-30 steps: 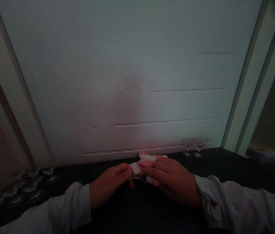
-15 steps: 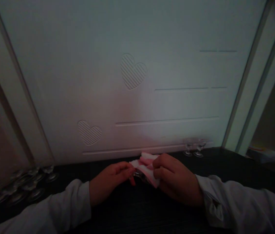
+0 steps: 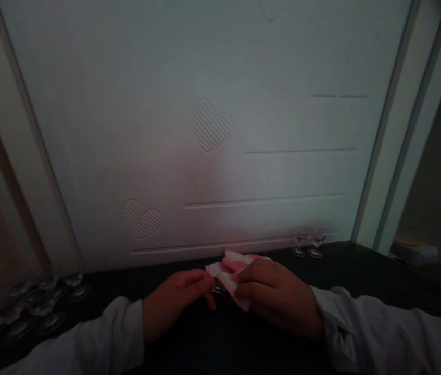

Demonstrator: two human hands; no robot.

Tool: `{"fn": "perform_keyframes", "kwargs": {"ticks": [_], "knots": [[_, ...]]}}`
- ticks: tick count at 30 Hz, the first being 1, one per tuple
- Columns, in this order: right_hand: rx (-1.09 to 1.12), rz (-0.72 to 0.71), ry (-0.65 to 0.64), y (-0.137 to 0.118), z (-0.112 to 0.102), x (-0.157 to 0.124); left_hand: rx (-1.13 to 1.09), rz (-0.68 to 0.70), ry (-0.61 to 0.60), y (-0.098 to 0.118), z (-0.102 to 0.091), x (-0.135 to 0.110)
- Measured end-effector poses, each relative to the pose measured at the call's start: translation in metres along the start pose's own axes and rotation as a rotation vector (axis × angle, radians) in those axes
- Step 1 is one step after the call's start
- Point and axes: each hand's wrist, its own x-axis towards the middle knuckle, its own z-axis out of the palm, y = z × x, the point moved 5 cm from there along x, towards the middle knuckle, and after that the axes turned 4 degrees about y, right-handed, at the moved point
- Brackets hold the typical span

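Above the dark tabletop, my left hand (image 3: 179, 299) pinches one end of a small stemmed glass (image 3: 219, 290), whose shiny clear stem shows between my hands. Its other parts are hidden by fingers and cloth. A pink and white cloth (image 3: 230, 268) is draped over the glass, and one pink corner hangs below my left fingertips. My right hand (image 3: 280, 297) is closed on the cloth with its fingers bent, pressing it around the right end of the glass.
Several small stemmed glasses (image 3: 50, 299) stand at the left on the dark table (image 3: 220, 349). Two more glasses (image 3: 316, 245) are at the back right, close to a white panel (image 3: 158, 130) with carved hearts. A pale box (image 3: 415, 252) lies at the far right.
My right fingers have shifted left and lower over the cloth, and the cloth's folds have changed. The left hand keeps its pinch. The whole view has shifted slightly.
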Motion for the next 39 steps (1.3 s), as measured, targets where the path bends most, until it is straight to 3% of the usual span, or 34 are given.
{"fn": "perform_keyframes", "kwargs": {"ticks": [8,15,28,39], "knots": [[-0.036,0.002,-0.025,-0.001,0.000,0.000,0.023,0.005,-0.017,0.005,0.004,-0.004],[-0.052,-0.038,-0.096,-0.003,0.001,0.002,-0.005,-0.069,-0.014,0.001,0.003,-0.004],[0.064,0.159,-0.230,0.005,0.006,0.000,-0.057,-0.080,-0.044,-0.005,0.003,-0.003],[0.140,0.284,-0.301,0.012,0.013,-0.004,0.010,-0.030,0.004,-0.004,0.001,-0.005]]}}
